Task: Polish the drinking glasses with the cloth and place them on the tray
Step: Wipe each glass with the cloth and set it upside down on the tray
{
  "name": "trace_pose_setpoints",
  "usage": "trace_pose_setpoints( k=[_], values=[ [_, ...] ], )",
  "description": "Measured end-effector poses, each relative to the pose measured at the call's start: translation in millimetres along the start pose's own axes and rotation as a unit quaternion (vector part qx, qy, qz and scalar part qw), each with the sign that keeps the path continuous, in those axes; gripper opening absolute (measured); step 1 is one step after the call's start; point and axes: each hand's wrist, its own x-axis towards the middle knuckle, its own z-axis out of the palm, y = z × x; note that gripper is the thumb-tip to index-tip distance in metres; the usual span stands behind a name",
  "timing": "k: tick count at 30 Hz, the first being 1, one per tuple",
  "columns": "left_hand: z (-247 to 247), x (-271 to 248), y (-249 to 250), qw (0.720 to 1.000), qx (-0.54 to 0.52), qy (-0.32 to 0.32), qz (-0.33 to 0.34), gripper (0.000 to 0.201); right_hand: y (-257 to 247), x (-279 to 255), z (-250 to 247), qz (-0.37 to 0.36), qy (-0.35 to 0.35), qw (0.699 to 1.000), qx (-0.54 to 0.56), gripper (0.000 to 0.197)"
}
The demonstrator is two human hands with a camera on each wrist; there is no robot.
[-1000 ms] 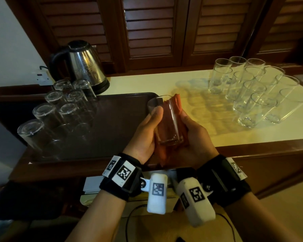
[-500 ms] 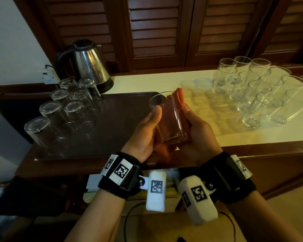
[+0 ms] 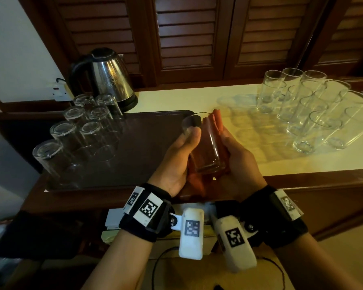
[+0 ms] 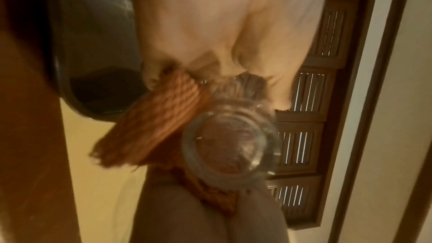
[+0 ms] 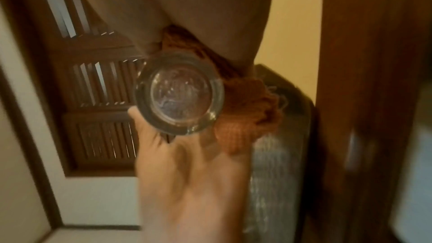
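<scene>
The desk (image 3: 197, 97), a cream top edged in dark wood, carries everything, and the dark tray (image 3: 147, 143) lies on it just left of and beyond the two hands. On the tray's far-left part, well left of the hands, stand seven upturned glasses (image 3: 86, 130), with a steel kettle (image 3: 107, 78) behind them. Far to the right of the hands a cluster of upright glasses (image 3: 308, 109) stands mouth-up on the desk.

The held glass (image 3: 203, 147) hangs over the tray's near-right corner. Its long axis leans away from the person, mouth up and forward, thick base toward the wrists. The left hand (image 3: 176, 164) grips it, thumb curled against the wall near the rim. The right hand (image 3: 239, 162) presses the orange cloth (image 3: 215, 122) against the glass's right side, fingers wrapped round cloth and glass together.

Compared with a second ago, the glass leans slightly further from upright and the cloth's top edge sits level with the rim; otherwise the hold is unchanged.

Only the wrist views show the round base (image 5: 180, 92) end-on, and cloth bunched beneath it (image 4: 154, 128). Only the head view shows the rim and the other glasses.
</scene>
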Motion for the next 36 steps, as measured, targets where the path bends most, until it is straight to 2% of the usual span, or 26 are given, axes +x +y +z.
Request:
trace_pose_setpoints(
  k=[3, 5, 6, 8, 11, 12, 13, 15, 17, 19, 21, 23, 25, 26, 28, 30, 32, 33, 34, 36],
  values=[
    [-3, 4, 4, 0.999, 0.025, 0.043, 0.018, 0.039, 2, 4, -2, -0.064, 0.033, 0.990, -0.119, 0.041],
    [1, 5, 5, 0.998, 0.050, 0.039, 0.018, 0.037, 8, 7, -1, -0.090, 0.044, 0.978, -0.183, 0.045],
    [3, 5, 4, 0.997, 0.062, 0.036, 0.024, 0.037, 11, 8, -1, -0.089, 0.045, 0.978, -0.181, 0.046],
    [4, 4, 1, 0.997, 0.063, 0.022, 0.041, 0.042, 13, 7, 2, -0.058, 0.037, 0.990, -0.124, 0.044],
    [-3, 0, 0, 1.000, 0.016, -0.019, 0.013, 0.062, 5, 2, 5, 0.024, -0.003, 1.000, 0.013, 0.043],
    [-7, 0, -1, 1.000, 0.013, -0.019, 0.007, 0.060, 2, 2, 4, 0.030, -0.004, 0.999, 0.022, 0.043],
    [-10, 1, -1, 1.000, 0.011, 0.003, 0.006, 0.052, 0, 3, 2, 0.013, 0.008, 1.000, 0.004, 0.041],
    [-11, 3, 3, 0.999, 0.006, 0.048, 0.009, 0.035, -1, 5, 1, -0.054, 0.036, 0.992, -0.112, 0.040],
    [-8, 3, 3, 0.999, 0.026, 0.042, 0.012, 0.039, 3, 7, 2, -0.109, 0.044, 0.965, -0.236, 0.046],
    [-2, 3, 2, 0.997, 0.059, 0.033, 0.020, 0.045, 10, 9, 3, -0.128, 0.042, 0.954, -0.268, 0.048],
    [0, 4, -1, 0.996, 0.083, 0.017, 0.030, 0.047, 12, 9, 8, -0.112, 0.039, 0.969, -0.219, 0.046],
    [0, 3, 1, 0.998, 0.051, -0.003, 0.030, 0.043, 8, 7, 12, -0.051, 0.014, 0.995, -0.085, 0.041],
    [-5, 3, 1, 1.000, 0.006, -0.010, 0.009, 0.054, 2, 8, 9, 0.013, 0.010, 1.000, 0.021, 0.040],
    [-7, 3, 2, 1.000, 0.004, -0.015, -0.002, 0.062, 1, 10, 6, 0.023, 0.010, 0.999, 0.027, 0.043],
    [-9, 4, 6, 1.000, 0.025, -0.001, -0.007, 0.066, -2, 14, 3, 0.000, 0.022, 1.000, -0.002, 0.044],
    [-9, 7, 10, 0.999, 0.027, 0.032, -0.003, 0.050, -2, 18, 3, -0.060, 0.043, 0.993, -0.095, 0.042],
    [-7, 9, 10, 0.998, 0.046, 0.040, 0.005, 0.036, 3, 19, 5, -0.127, 0.054, 0.961, -0.241, 0.044],
    [-6, 11, 8, 0.997, 0.067, 0.042, 0.009, 0.036, 8, 19, 4, -0.140, 0.047, 0.947, -0.287, 0.045],
    [-4, 12, 6, 0.995, 0.087, 0.041, 0.013, 0.038, 12, 19, 4, -0.142, 0.045, 0.940, -0.307, 0.046],
    [-5, 12, 5, 0.995, 0.094, 0.030, 0.021, 0.038, 14, 18, 7, -0.107, 0.037, 0.968, -0.223, 0.044]
  ],
)
